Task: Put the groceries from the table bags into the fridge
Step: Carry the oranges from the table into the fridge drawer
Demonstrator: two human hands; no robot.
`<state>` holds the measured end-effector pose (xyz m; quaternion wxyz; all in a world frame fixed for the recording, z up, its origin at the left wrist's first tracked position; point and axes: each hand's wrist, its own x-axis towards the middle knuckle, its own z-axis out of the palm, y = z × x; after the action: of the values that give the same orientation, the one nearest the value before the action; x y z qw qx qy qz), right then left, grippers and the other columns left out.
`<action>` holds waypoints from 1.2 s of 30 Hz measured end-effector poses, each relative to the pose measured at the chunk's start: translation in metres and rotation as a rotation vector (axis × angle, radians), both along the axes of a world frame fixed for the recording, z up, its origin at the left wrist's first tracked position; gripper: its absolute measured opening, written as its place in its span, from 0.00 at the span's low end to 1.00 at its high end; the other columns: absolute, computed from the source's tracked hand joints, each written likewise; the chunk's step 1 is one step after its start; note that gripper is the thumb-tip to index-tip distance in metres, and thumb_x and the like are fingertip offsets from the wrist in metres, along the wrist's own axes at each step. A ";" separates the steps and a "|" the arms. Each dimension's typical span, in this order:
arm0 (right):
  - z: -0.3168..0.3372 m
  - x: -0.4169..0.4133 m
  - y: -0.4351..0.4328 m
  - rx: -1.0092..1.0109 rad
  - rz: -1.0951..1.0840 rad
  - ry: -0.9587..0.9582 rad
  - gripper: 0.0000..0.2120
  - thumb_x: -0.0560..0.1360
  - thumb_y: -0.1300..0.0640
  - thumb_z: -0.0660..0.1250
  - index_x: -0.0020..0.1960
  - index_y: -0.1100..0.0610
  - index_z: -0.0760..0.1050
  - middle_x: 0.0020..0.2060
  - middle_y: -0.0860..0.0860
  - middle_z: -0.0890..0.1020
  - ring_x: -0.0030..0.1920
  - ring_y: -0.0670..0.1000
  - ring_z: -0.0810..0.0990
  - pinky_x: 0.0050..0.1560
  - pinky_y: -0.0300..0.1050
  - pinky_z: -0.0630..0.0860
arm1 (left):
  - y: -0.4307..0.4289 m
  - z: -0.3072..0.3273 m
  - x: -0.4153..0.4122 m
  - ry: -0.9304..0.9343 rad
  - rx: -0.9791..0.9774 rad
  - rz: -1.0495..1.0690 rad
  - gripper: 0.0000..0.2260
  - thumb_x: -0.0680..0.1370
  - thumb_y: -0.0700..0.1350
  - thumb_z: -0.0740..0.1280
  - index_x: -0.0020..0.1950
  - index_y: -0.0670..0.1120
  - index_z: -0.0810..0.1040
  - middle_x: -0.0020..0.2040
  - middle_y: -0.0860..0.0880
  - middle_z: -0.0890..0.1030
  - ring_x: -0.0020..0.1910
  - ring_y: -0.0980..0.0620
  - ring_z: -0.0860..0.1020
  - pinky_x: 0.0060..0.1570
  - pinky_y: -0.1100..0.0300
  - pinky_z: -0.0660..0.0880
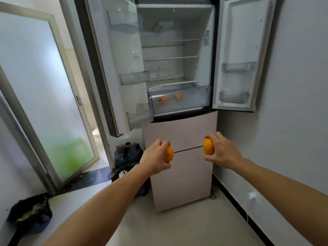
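While each hand carries fruit, I have no free hand, and that is the main hazard. The fingers (162,143) of the left hand (156,155) are wrapped round the left orange (169,154). Those of the right hand (221,153) are wrapped round the right orange (208,147). Both oranges hang in the air before the lower panel (181,132) of the fridge (210,55), below the open compartment and apart from each other.

Hazard 1, drop. Each grasp covers the rear of the fruit, leaving the front exposed. If I slacken a grasp during the reach, the orange would likely fall to the floor (195,228) and roll.

Hazard 2, blocked drawer. Two stored oranges (163,99) lie in the drawer (195,96) at the bottom of the compartment. I cannot tell whether the drawer is pulled out far enough to load. If it is closed, I judge that one orange must first be parked on a shelf (171,58), since pulling with a loaded hand invites a slip.

Hazard 3, doors. The left door (124,55) and right door (239,41) stand open on either side. A wide elbow swing could strike a door bin.

Hazard 4, remaining stock. The bag (30,213) sits on the counter (74,201) at my lower left, well apart from both hands, with something green showing inside.
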<state>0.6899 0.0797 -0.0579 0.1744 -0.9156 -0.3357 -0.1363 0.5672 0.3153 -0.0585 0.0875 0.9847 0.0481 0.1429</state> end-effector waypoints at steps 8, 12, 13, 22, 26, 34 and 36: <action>0.055 0.170 0.039 0.049 0.048 -0.040 0.34 0.65 0.45 0.76 0.66 0.48 0.65 0.59 0.50 0.71 0.49 0.51 0.74 0.44 0.44 0.70 | 0.031 0.052 0.152 -0.113 -0.025 0.073 0.31 0.68 0.52 0.75 0.67 0.53 0.63 0.59 0.50 0.68 0.55 0.48 0.72 0.51 0.50 0.75; 0.071 0.237 0.069 0.085 0.081 -0.068 0.33 0.66 0.47 0.76 0.66 0.49 0.66 0.58 0.50 0.72 0.47 0.50 0.71 0.44 0.44 0.67 | 0.062 0.085 0.223 -0.229 -0.028 0.094 0.30 0.67 0.51 0.75 0.64 0.51 0.66 0.56 0.49 0.69 0.52 0.46 0.73 0.47 0.49 0.75; 0.075 0.255 0.079 0.094 0.086 -0.079 0.33 0.66 0.47 0.76 0.66 0.49 0.66 0.58 0.50 0.72 0.47 0.51 0.72 0.44 0.44 0.67 | 0.070 0.093 0.241 -0.254 -0.026 0.094 0.30 0.67 0.50 0.75 0.64 0.50 0.66 0.56 0.48 0.69 0.51 0.45 0.73 0.45 0.51 0.73; 0.134 0.406 0.166 0.175 0.076 -0.179 0.33 0.64 0.46 0.76 0.65 0.49 0.66 0.58 0.51 0.72 0.52 0.56 0.76 0.45 0.47 0.71 | 0.150 0.155 0.409 -0.388 -0.081 0.137 0.30 0.66 0.50 0.75 0.64 0.49 0.68 0.55 0.46 0.70 0.52 0.42 0.75 0.45 0.51 0.72; 0.165 0.461 0.193 0.210 0.063 -0.201 0.33 0.65 0.46 0.76 0.65 0.50 0.66 0.58 0.52 0.73 0.52 0.56 0.76 0.45 0.46 0.69 | 0.177 0.174 0.473 -0.358 -0.159 0.184 0.29 0.66 0.49 0.75 0.64 0.49 0.68 0.58 0.45 0.71 0.54 0.42 0.74 0.50 0.50 0.73; 0.193 0.561 0.258 -0.019 0.147 -0.107 0.31 0.62 0.44 0.76 0.60 0.50 0.69 0.53 0.52 0.77 0.48 0.56 0.76 0.46 0.48 0.74 | 0.231 0.171 0.560 -0.074 -0.142 0.270 0.30 0.65 0.49 0.77 0.63 0.47 0.70 0.59 0.44 0.74 0.55 0.44 0.74 0.49 0.52 0.73; 0.192 0.581 0.281 -0.229 0.196 -0.013 0.28 0.61 0.44 0.77 0.57 0.50 0.71 0.48 0.50 0.76 0.46 0.53 0.75 0.44 0.46 0.73 | 0.243 0.167 0.577 0.054 -0.090 0.313 0.30 0.65 0.49 0.77 0.63 0.47 0.70 0.58 0.44 0.75 0.54 0.45 0.75 0.49 0.53 0.74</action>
<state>1.2704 0.3604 0.1336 0.0790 -0.8915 -0.4379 -0.0854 1.1437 0.5586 0.1082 0.1067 0.9637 0.2097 0.1260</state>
